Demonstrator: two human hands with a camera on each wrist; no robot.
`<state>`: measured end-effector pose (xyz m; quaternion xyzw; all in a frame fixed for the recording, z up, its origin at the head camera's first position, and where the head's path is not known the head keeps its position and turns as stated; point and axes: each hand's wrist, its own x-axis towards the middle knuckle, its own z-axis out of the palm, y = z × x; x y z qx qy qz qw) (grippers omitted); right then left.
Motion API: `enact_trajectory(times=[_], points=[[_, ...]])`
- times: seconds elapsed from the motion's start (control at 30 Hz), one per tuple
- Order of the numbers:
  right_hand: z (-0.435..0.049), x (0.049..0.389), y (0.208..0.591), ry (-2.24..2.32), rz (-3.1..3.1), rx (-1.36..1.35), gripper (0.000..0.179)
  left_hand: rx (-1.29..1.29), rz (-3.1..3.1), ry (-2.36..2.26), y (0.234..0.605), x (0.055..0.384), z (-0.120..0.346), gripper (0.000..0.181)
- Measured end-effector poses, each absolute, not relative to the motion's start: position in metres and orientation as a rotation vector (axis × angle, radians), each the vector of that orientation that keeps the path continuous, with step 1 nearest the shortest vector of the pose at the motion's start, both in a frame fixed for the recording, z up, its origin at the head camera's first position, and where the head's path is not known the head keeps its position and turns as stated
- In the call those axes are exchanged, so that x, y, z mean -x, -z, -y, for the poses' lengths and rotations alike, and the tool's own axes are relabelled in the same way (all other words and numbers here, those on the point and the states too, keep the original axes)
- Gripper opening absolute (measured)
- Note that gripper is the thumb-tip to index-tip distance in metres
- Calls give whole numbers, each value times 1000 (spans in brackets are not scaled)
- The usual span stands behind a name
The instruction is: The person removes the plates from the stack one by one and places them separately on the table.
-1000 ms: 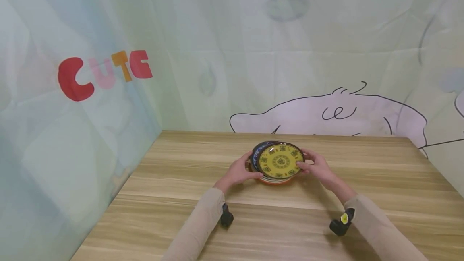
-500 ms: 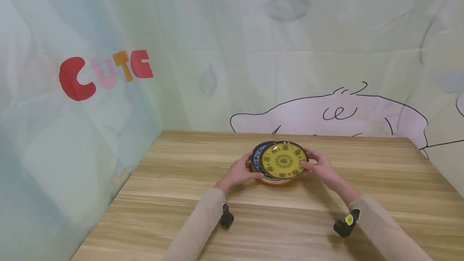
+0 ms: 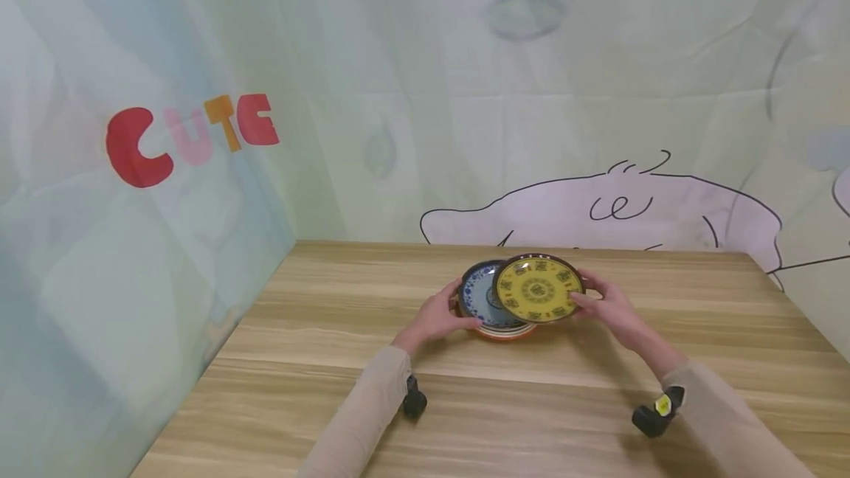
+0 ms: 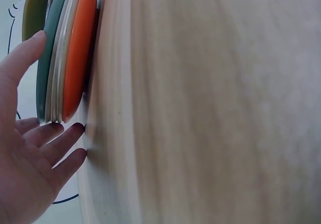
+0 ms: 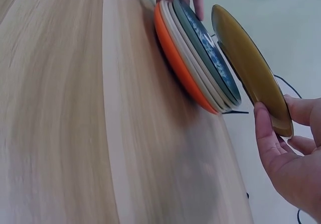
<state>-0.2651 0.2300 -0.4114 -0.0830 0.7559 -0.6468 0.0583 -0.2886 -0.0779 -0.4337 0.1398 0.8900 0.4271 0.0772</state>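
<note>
My right hand (image 3: pixel 607 308) pinches the right rim of a yellow patterned plate (image 3: pixel 539 289), thumb on top and fingers beneath. In the right wrist view the yellow plate (image 5: pixel 256 68) is tilted, raised apart from the stack. Below it to the left is a stack of plates, topped by a blue floral plate (image 3: pixel 475 293) that the yellow one partly covers in the head view. Pale plates and an orange plate (image 4: pixel 80 53) at the bottom show in the left wrist view. My left hand (image 3: pixel 434 319) holds the stack's left side, thumb at the top plate's rim, fingertips along the edge.
The stack stands on a wood-grain table (image 3: pixel 319 404), toward its back edge. Behind the table hangs a pale printed cloth (image 3: pixel 398 94) with a cartoon outline and coloured letters. A black wrist camera (image 3: pixel 654 415) hangs under the right sleeve, another camera (image 3: pixel 415 397) under the left.
My right hand has moved the yellow plate to the right and slightly up off the stack, uncovering more of the blue plate. My left hand has stayed at the stack's left side.
</note>
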Motion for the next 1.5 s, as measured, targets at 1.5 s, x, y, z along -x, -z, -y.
enact_trajectory(times=[1.5], points=[[-307, 239, 432, 1870, -2414, 109, 66, -409, -2673, -1262, 436, 290, 79, 98]])
